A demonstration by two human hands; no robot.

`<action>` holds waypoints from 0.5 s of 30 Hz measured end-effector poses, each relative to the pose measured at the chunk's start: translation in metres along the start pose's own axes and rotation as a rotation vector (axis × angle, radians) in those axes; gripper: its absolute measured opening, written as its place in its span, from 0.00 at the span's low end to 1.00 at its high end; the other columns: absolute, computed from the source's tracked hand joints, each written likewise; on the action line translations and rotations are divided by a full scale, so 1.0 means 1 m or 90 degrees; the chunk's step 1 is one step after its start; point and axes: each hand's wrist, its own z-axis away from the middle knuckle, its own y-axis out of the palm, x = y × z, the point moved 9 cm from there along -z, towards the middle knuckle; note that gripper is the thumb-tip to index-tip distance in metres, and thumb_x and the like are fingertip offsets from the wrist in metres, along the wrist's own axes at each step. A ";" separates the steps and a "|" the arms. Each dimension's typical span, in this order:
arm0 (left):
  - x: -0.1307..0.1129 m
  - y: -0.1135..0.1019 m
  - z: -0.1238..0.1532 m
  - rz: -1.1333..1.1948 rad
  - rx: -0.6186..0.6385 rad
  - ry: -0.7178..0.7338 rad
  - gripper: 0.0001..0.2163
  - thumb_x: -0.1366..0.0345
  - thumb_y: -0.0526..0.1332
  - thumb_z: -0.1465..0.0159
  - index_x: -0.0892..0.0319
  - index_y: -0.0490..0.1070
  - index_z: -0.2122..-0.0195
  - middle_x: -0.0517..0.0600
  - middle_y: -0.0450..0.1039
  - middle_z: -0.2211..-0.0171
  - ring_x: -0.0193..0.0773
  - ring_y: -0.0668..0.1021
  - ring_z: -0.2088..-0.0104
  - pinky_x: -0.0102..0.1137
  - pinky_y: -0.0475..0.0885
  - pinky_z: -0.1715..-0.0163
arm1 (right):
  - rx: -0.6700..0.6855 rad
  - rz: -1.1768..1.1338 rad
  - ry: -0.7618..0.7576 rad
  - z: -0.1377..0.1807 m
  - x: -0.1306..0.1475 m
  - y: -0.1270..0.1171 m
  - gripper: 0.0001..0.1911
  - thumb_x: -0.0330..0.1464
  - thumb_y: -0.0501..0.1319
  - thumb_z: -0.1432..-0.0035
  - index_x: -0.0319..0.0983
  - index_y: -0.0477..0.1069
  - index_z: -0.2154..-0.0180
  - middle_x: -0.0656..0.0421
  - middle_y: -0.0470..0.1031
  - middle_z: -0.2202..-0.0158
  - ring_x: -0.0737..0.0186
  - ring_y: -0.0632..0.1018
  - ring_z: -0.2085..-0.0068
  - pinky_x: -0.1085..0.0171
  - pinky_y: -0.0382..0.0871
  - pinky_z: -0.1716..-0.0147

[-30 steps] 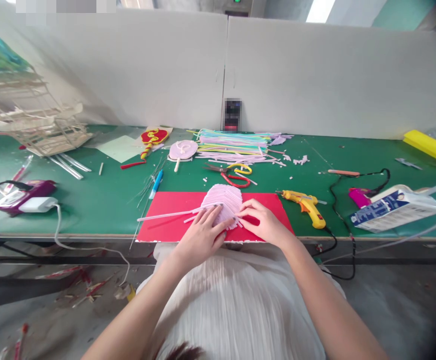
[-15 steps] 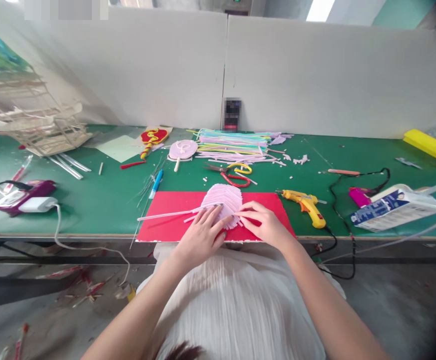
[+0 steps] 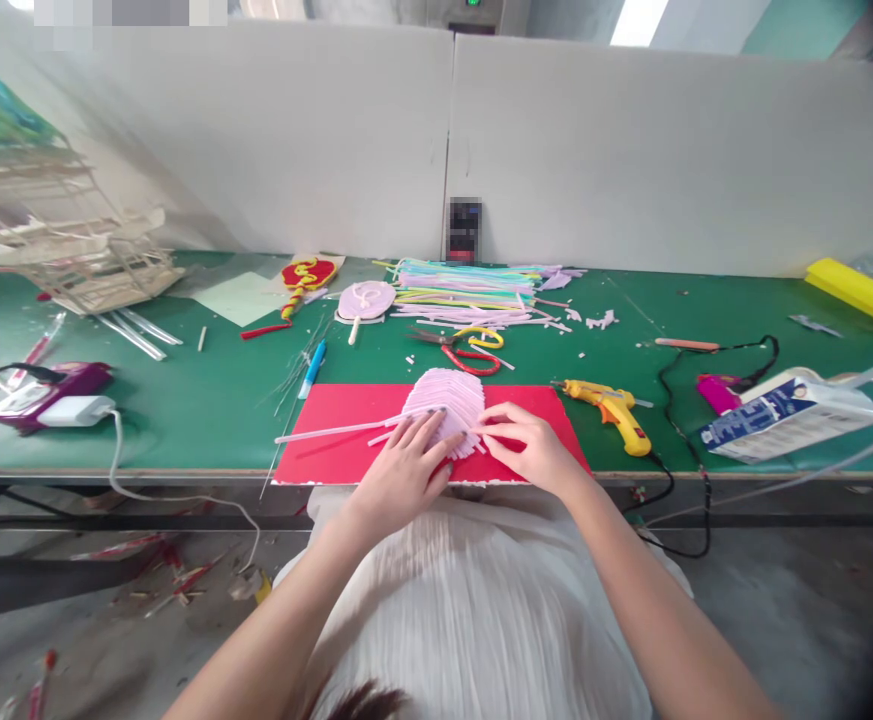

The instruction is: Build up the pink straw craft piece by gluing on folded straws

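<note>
On a red board (image 3: 346, 408) at the table's front lies a rounded pale-pink piece (image 3: 447, 388) made of slanting rows of pipe cleaners. My left hand (image 3: 404, 468) rests flat over its lower left part, fingers spread. A long pink pipe cleaner (image 3: 331, 432) sticks out to the left from under those fingers, with a shorter end below it. At the piece's right edge, my right hand (image 3: 522, 440) has thumb and forefinger pinched on what looks like the end of a pink pipe cleaner. The fingertips partly hide that end.
Scissors (image 3: 473, 352) lie behind the board, near a bundle of coloured pipe cleaners (image 3: 466, 290). A yellow glue gun (image 3: 612, 410) with a cord is at right, beside a carton (image 3: 788, 415). A blue pen (image 3: 314, 368) and power strip (image 3: 53, 395) are at left.
Both hands stay almost in place; my right fingers have shifted very slightly at the piece's right edge. The view has moved a little.
</note>
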 end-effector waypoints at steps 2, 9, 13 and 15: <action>0.000 0.000 0.000 0.005 -0.005 0.000 0.18 0.65 0.52 0.31 0.57 0.64 0.41 0.59 0.56 0.36 0.52 0.60 0.36 0.50 0.57 0.39 | 0.000 -0.003 0.003 0.001 -0.001 0.001 0.12 0.30 0.59 0.41 0.46 0.78 0.58 0.56 0.74 0.55 0.59 0.77 0.55 0.57 0.74 0.53; 0.000 -0.001 0.001 0.002 -0.012 0.011 0.18 0.64 0.51 0.30 0.57 0.63 0.40 0.60 0.56 0.35 0.52 0.59 0.36 0.50 0.56 0.39 | -0.010 0.005 0.000 0.002 0.001 0.000 0.12 0.28 0.59 0.43 0.45 0.77 0.59 0.56 0.75 0.55 0.59 0.77 0.55 0.57 0.74 0.53; 0.000 -0.001 0.001 0.006 -0.011 0.006 0.18 0.64 0.51 0.31 0.57 0.63 0.40 0.60 0.56 0.35 0.51 0.60 0.36 0.50 0.57 0.39 | -0.011 0.014 0.004 0.002 0.003 0.000 0.11 0.28 0.59 0.43 0.44 0.77 0.60 0.55 0.75 0.55 0.59 0.77 0.55 0.58 0.74 0.54; 0.000 -0.002 0.000 0.015 -0.017 0.005 0.18 0.65 0.52 0.31 0.56 0.64 0.41 0.59 0.57 0.36 0.51 0.60 0.36 0.50 0.57 0.39 | -0.011 0.017 0.004 0.002 0.004 0.000 0.11 0.28 0.59 0.43 0.44 0.77 0.60 0.55 0.75 0.55 0.59 0.78 0.55 0.57 0.74 0.54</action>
